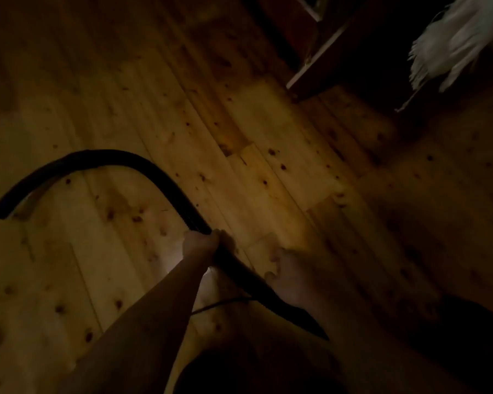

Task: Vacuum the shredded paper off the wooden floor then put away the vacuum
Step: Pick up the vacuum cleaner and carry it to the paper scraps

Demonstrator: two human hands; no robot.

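Your left hand (201,243) was closed around the black vacuum hose (103,159), which arched leftward over the wooden floor (282,177); bare feet stood just beside it. Your right hand was out of view.

Black vacuum hose (131,169) arcs up over the wooden floor (268,172), far end dropping at left, near end running down toward lower right. Thin dark cord (219,304) trails beside it. Knotty pine boards, dim, no shredded paper discernible.

Open floor (125,81); furniture (339,52) top right
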